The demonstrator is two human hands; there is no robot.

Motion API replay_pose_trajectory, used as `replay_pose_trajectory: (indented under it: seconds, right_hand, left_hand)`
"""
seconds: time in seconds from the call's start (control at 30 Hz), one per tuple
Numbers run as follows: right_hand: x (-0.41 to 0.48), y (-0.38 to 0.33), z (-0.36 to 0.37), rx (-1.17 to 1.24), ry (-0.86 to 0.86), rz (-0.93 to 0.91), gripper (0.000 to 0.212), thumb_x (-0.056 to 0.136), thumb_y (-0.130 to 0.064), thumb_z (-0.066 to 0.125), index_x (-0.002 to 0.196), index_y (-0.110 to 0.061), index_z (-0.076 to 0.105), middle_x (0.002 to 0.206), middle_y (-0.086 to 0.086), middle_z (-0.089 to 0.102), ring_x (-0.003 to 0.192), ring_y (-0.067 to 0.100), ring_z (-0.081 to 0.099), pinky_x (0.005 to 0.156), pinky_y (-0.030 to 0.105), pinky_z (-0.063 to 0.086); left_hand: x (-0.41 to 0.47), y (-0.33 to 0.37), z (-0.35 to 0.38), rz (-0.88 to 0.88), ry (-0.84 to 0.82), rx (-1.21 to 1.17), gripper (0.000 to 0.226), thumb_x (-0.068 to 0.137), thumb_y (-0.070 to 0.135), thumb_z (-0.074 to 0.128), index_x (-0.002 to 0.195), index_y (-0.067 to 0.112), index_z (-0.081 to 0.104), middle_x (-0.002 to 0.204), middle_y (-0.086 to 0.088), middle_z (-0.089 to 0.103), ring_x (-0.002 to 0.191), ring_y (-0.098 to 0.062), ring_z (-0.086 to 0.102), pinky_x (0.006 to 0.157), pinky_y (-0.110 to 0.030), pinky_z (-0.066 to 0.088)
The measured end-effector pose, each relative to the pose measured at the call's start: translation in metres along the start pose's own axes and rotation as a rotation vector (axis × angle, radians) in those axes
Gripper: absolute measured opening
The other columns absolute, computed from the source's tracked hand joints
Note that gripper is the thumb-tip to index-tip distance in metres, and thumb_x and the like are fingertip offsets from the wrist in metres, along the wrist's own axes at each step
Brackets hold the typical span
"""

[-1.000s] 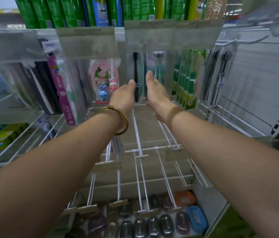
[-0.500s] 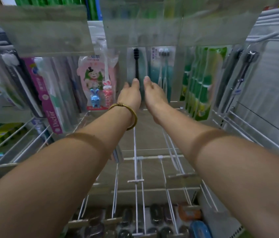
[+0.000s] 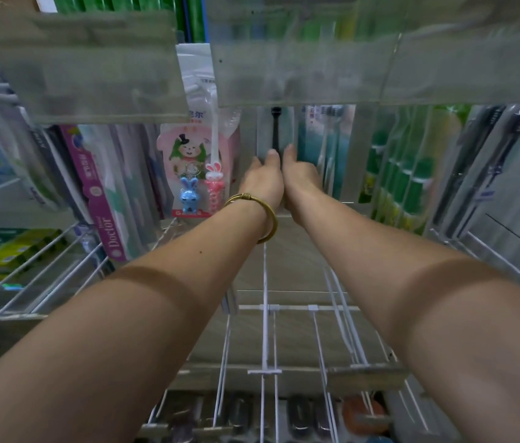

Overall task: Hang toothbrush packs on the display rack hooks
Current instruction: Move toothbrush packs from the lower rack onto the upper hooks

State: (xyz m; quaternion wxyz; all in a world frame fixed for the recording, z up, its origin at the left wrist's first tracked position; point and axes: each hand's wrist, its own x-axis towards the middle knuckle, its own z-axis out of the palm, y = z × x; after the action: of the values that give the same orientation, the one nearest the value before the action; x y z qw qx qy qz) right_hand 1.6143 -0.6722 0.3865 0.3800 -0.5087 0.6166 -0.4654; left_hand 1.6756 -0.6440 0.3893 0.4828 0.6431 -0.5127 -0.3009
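A clear toothbrush pack [image 3: 276,129] with a black brush hangs at the back of the display rack, in the middle. My left hand [image 3: 263,183], with a gold bangle on the wrist, and my right hand [image 3: 301,177] reach in side by side. The fingertips of both touch the pack's lower part, and I cannot see fingers curled round it. The hook that carries the pack is hidden behind clear label flaps [image 3: 300,71]. Bare white wire hooks [image 3: 265,282] jut toward me under my forearms.
A pink children's pack with rabbit figures [image 3: 194,167] hangs left of my hands, and a purple Doctor pack [image 3: 105,212] further left. Green packs [image 3: 405,174] and black-brush packs [image 3: 501,145] hang on the right. Oval cases [image 3: 297,414] lie below.
Both arms have stretched further into the rack and the view has moved in closer. My hands have drawn together against the black-brush pack.
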Motion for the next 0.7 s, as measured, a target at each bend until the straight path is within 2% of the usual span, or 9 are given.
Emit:
replay_pose_trajectory:
  seconds: [0.2, 0.37, 0.47, 0.57, 0.63, 0.7]
  right_hand:
    - [0.002, 0.000, 0.005, 0.049, -0.013, 0.016, 0.066, 0.101, -0.059, 0.029, 0.114, -0.006, 0.066, 0.110, 0.016, 0.069, 0.098, 0.033, 0.066, 0.094, 0.045, 0.053]
    - [-0.008, 0.004, 0.000, 0.019, -0.023, 0.005, 0.070, 0.102, -0.059, 0.026, 0.120, -0.003, 0.064, 0.120, 0.017, 0.066, 0.110, 0.033, 0.063, 0.100, 0.044, 0.049]
    - [-0.017, 0.008, -0.004, -0.006, -0.055, 0.013, 0.072, 0.102, -0.061, 0.025, 0.122, -0.003, 0.064, 0.121, 0.016, 0.067, 0.110, 0.032, 0.063, 0.101, 0.044, 0.048]
    - [-0.030, 0.016, -0.005, 0.001, -0.085, 0.037, 0.074, 0.100, -0.065, 0.025, 0.123, -0.005, 0.063, 0.121, 0.014, 0.066, 0.109, 0.032, 0.062, 0.101, 0.044, 0.048]
    - [-0.039, 0.022, -0.007, -0.007, -0.109, 0.053, 0.078, 0.098, -0.068, 0.024, 0.128, -0.005, 0.060, 0.127, 0.017, 0.064, 0.113, 0.035, 0.061, 0.103, 0.046, 0.047]
    - [-0.050, 0.027, -0.010, -0.048, -0.111, 0.057, 0.081, 0.097, -0.069, 0.023, 0.133, -0.004, 0.056, 0.132, 0.017, 0.060, 0.118, 0.036, 0.057, 0.104, 0.047, 0.046]
  left_hand:
    - [0.002, 0.000, -0.001, -0.033, 0.003, 0.020, 0.061, 0.106, 0.046, 0.027, 0.156, 0.012, 0.027, 0.159, -0.012, 0.034, 0.146, -0.029, 0.033, 0.119, -0.043, 0.022]
    - [-0.002, -0.005, -0.002, -0.017, 0.003, 0.007, 0.064, 0.104, 0.048, 0.030, 0.158, 0.014, 0.022, 0.161, -0.010, 0.031, 0.147, -0.028, 0.030, 0.121, -0.044, 0.020]
    - [-0.010, -0.005, -0.002, -0.008, -0.008, 0.043, 0.064, 0.105, 0.047, 0.029, 0.157, 0.011, 0.021, 0.160, -0.013, 0.031, 0.146, -0.030, 0.031, 0.120, -0.043, 0.022]
    - [-0.019, -0.007, -0.002, -0.007, -0.027, 0.077, 0.061, 0.106, 0.044, 0.028, 0.155, 0.006, 0.026, 0.158, -0.015, 0.033, 0.143, -0.031, 0.035, 0.113, -0.038, 0.028]
    - [-0.026, -0.009, -0.003, 0.017, -0.034, 0.112, 0.057, 0.107, 0.040, 0.030, 0.149, 0.003, 0.036, 0.150, -0.019, 0.043, 0.137, -0.033, 0.042, 0.106, -0.035, 0.034]
    - [-0.033, -0.012, -0.005, 0.031, -0.040, 0.127, 0.055, 0.107, 0.039, 0.029, 0.147, 0.002, 0.039, 0.149, -0.020, 0.044, 0.136, -0.034, 0.042, 0.105, -0.034, 0.035]
